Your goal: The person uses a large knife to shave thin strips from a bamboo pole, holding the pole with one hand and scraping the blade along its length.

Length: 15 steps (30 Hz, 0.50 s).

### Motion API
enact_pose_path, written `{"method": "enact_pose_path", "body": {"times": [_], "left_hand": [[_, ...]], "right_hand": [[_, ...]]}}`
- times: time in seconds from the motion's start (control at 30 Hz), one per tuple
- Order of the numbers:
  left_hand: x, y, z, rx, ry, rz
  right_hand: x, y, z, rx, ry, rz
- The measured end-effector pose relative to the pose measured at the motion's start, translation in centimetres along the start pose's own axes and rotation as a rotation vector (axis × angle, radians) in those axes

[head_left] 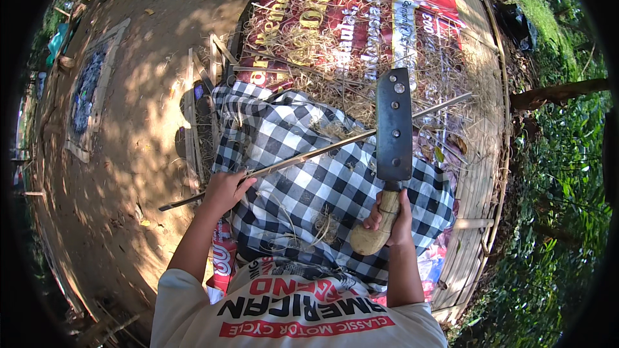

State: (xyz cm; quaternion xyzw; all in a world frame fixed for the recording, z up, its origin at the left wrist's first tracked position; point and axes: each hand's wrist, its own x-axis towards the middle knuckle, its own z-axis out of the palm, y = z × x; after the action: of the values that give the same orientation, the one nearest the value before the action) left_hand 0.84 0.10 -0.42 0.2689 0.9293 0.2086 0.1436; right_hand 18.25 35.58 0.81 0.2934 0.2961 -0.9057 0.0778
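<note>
My left hand (227, 192) is closed around a long, thin strip of split bamboo (316, 153), near its lower left end. The strip slants up to the right across my lap and passes behind the blade. In my right hand (394, 218) is a broad cleaver-like knife (394, 130), gripped by its pale wooden handle with a bulbous end. Its dark rectangular blade, marked with several round shiny spots, points away from me. A black-and-white checked cloth (290, 122) covers my legs, with a few curled shavings on it.
Ahead lies a dark red printed banner (303, 19) strewn with shavings (309, 45), on a bamboo-slat platform (480, 187). Several sticks (191, 116) stand at the platform's left edge. Bare dirt ground (148, 90) stretches left; green plants (554, 187) grow along the right.
</note>
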Motion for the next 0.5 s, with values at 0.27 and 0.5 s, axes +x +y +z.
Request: {"method": "enact_pose_path", "body": {"times": [0.27,0.5], "left_hand": [[0.0,0.6,0.3,0.001,0.069,-0.004],[0.6,0.3,0.1,0.060,0.041,0.063]], "right_hand": [[1.4,-0.2,2.0,-0.086,0.112,-0.011],[-0.1,-2.4,0.0,-0.105,0.085,-0.024]]}}
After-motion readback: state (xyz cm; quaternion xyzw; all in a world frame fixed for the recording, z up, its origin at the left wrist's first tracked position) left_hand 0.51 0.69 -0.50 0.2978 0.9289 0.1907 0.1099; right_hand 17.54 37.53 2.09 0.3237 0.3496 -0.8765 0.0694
